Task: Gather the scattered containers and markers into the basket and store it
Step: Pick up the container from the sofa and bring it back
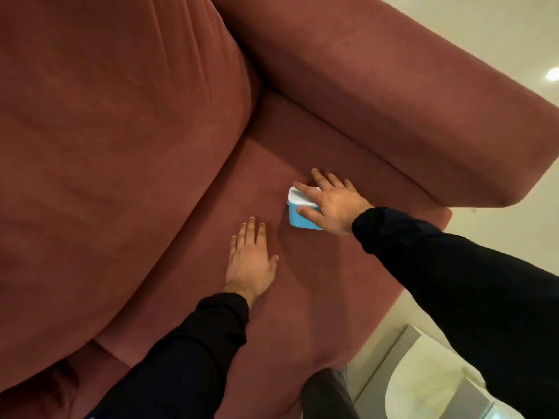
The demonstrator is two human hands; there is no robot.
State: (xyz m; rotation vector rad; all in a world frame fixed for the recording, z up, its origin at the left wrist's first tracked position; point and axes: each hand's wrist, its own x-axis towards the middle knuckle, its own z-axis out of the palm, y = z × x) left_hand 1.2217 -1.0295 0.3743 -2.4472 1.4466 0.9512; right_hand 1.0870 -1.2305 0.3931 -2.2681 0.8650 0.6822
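A small blue container (pixel 298 217) with a white lid lies on the seat of a dark red sofa (pixel 272 152). My right hand (pixel 332 204) covers it from the right, fingers across the lid and thumb against its blue side, gripping it. My left hand (pixel 249 261) rests flat on the seat cushion just left of the container, fingers spread, holding nothing. Both arms wear black sleeves. No basket and no markers are in view.
A thick back cushion (pixel 115 146) bulges on the left and a wide armrest (pixel 393 110) runs along the far right. Pale floor (pixel 499 40) lies beyond. A light-coloured glass table (pixel 423 385) stands at the lower right.
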